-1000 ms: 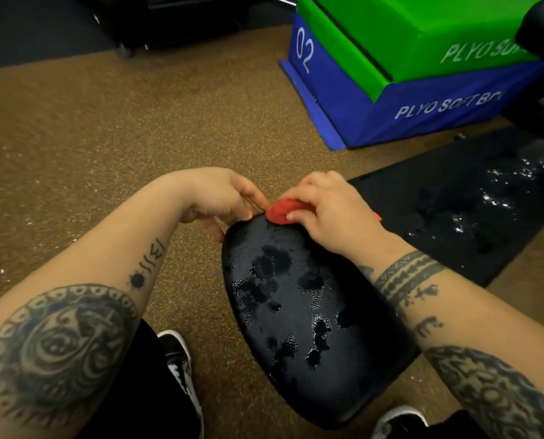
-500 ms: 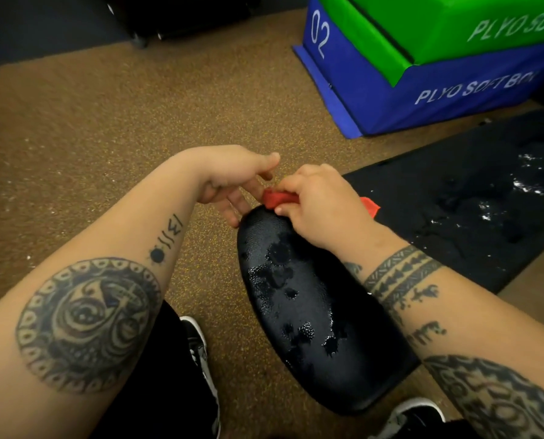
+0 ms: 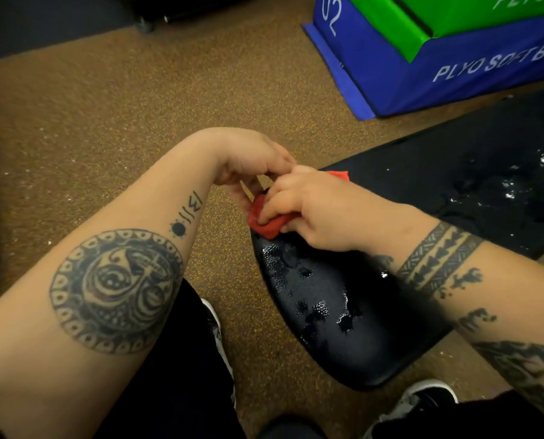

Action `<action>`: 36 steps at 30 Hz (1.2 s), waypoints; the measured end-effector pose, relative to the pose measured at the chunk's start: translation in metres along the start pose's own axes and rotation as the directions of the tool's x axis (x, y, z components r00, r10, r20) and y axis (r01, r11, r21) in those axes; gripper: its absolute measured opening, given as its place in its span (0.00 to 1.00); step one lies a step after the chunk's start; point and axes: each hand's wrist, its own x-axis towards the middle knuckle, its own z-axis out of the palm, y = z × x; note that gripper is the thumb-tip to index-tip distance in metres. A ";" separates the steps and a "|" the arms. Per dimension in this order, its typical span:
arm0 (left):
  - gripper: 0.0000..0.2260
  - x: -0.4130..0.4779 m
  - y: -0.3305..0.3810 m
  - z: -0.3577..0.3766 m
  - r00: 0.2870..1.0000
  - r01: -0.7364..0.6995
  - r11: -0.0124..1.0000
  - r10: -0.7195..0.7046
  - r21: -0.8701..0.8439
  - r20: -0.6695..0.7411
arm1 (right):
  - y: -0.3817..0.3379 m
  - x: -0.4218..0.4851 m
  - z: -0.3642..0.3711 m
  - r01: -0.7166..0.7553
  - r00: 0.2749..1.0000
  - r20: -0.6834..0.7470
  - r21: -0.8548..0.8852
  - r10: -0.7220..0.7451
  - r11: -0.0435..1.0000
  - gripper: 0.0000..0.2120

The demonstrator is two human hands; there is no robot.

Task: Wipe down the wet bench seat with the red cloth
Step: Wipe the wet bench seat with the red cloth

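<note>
1. Right hand (image 3: 315,210) fingers curl round the bunched red cloth (image 3: 265,224), pressing it on the far tip of the black bench seat (image 3: 343,343).
2. Left hand (image 3: 251,163) just left of the cloth, fingers bent at its far edge; cannot tell if they grip.
3. Seat shows wet patches (image 3: 321,308) mid-way.
4. Blue plyo box (image 3: 400,74) far right on floor (image 3: 137,106).

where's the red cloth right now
Head view, centre: the red cloth is bunched at the far tip of the black bench seat, gripped by the right hand, with the left hand close beside it.
</note>
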 end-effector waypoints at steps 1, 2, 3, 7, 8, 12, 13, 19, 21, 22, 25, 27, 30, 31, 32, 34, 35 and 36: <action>0.10 0.001 -0.001 0.000 1.000 -0.006 1.000 0.006 0.017 0.003 | 0.002 -0.004 -0.008 0.018 0.998 0.057 0.032 -0.020 0.999 0.16; 0.10 0.003 -0.003 0.000 1.000 -0.014 0.999 0.014 0.034 0.000 | 0.004 -0.007 -0.015 0.002 0.995 0.098 0.058 -0.008 0.998 0.16; 0.12 0.005 -0.005 0.000 1.000 -0.022 0.999 0.022 0.050 -0.007 | 0.006 -0.008 -0.019 -0.028 0.995 0.097 0.075 0.020 0.997 0.17; 0.17 0.009 -0.009 0.001 0.998 -0.058 0.996 0.060 0.069 -0.024 | 0.002 -0.003 0.002 -0.090 0.989 -0.116 -0.006 0.089 0.996 0.15; 0.17 0.010 -0.010 0.000 0.998 -0.065 0.996 0.066 0.056 -0.017 | -0.002 -0.001 0.012 -0.095 0.989 -0.122 -0.051 0.088 0.994 0.14; 0.12 0.015 -0.015 -0.002 0.997 -0.074 0.997 0.074 -0.008 -0.006 | -0.016 -0.007 0.022 -0.003 1.000 -0.008 -0.053 0.003 0.999 0.13; 0.11 0.016 -0.015 -0.002 0.997 -0.074 0.997 0.074 -0.010 -0.005 | -0.016 -0.012 0.016 0.059 0.997 0.053 -0.026 -0.057 0.998 0.14; 0.11 0.015 -0.014 -0.004 0.997 -0.079 0.997 0.079 0.017 0.006 | 0.018 -0.040 -0.031 -0.166 0.980 -0.081 0.178 0.182 0.970 0.15; 0.11 0.013 -0.014 -0.006 0.997 -0.080 0.997 0.080 0.005 0.022 | 0.020 -0.035 -0.030 -0.201 0.960 -0.167 0.153 0.225 0.968 0.15; 0.12 0.013 -0.014 -0.007 0.996 -0.078 0.997 0.078 -0.004 0.030 | 0.014 -0.030 -0.022 -0.199 0.963 -0.159 0.118 0.216 0.973 0.14; 0.14 0.014 -0.013 -0.006 0.997 -0.069 0.998 0.069 -0.015 0.022 | -0.014 -0.020 0.019 -0.119 0.989 -0.093 -0.066 0.113 0.991 0.11; 0.15 0.016 -0.014 -0.006 0.998 -0.061 0.998 0.061 -0.015 0.010 | -0.023 -0.024 0.032 -0.054 0.997 -0.057 -0.102 0.049 0.993 0.11; 0.14 0.017 -0.016 -0.007 0.999 -0.046 0.999 0.046 -0.003 0.002 | -0.020 -0.041 0.019 0.091 0.991 0.094 0.014 -0.092 0.996 0.13; 0.14 0.017 -0.016 -0.007 0.999 -0.045 0.999 0.045 0.008 0.003 | -0.018 -0.048 0.012 0.103 0.983 0.143 0.060 -0.111 0.993 0.14; 0.14 0.016 -0.016 -0.007 0.999 -0.048 0.999 0.048 0.015 0.005 | -0.015 -0.053 0.005 0.090 0.982 0.156 0.101 -0.105 0.991 0.13; 0.14 0.014 -0.014 -0.004 0.998 -0.070 0.997 0.070 0.013 0.002 | -0.006 -0.058 -0.004 0.009 0.998 0.062 0.137 -0.018 0.991 0.13; 0.15 0.013 -0.012 -0.002 0.995 -0.098 0.995 0.098 0.015 -0.011 | -0.004 -0.057 -0.005 -0.032 0.999 -0.005 0.127 0.033 0.991 0.13; 0.16 0.012 -0.009 0.000 0.990 -0.136 0.991 0.136 0.021 -0.034 | -0.003 -0.055 -0.003 -0.064 0.996 -0.058 0.114 0.070 0.991 0.14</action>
